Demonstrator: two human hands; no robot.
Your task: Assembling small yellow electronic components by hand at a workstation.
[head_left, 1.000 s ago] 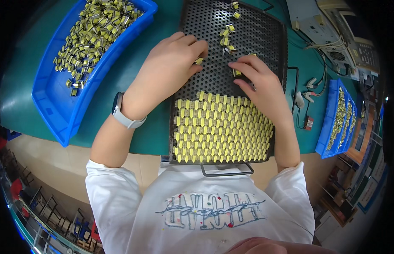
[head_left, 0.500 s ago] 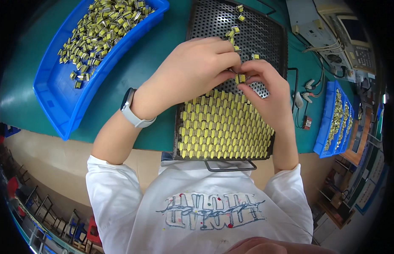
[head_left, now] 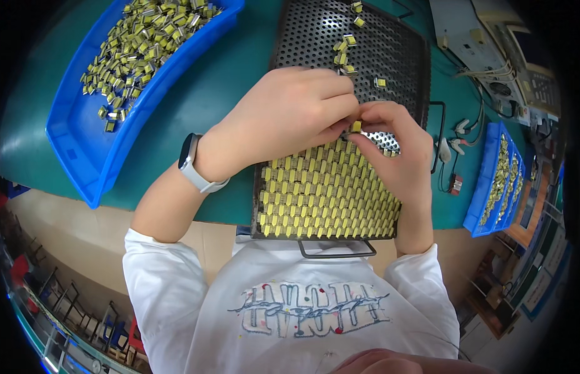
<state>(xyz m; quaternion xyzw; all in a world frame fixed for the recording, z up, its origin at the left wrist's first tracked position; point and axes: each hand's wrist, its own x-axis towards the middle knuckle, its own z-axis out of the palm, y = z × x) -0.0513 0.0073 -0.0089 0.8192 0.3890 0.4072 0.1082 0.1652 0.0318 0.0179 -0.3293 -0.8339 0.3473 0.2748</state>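
A perforated dark metal tray [head_left: 315,37] lies in front of me, its near half filled with neat rows of small yellow-wrapped transformers [head_left: 327,193]. Over the edge of these rows, my right hand [head_left: 399,140] pinches one small yellow transformer [head_left: 357,126] between thumb and forefinger. My left hand [head_left: 302,112] is closed right beside it, its fingertips meeting at the part; whether they grip its leads or something else is hidden. Several loose transformers [head_left: 345,53] lie on the tray's far half, beyond my hands.
At the left a blue bin [head_left: 78,143] holds a heap of similar transformers. A smaller blue divided bin [head_left: 474,212] with more parts stands at the right. Clip leads [head_left: 458,143] and a bench instrument [head_left: 483,56] lie behind it. Wire handles [head_left: 340,254] stick out from the tray.
Both hands have come slightly nearer to me, down toward the filled rows. The transformer in my right hand has turned and sits closer to the left fingertips.
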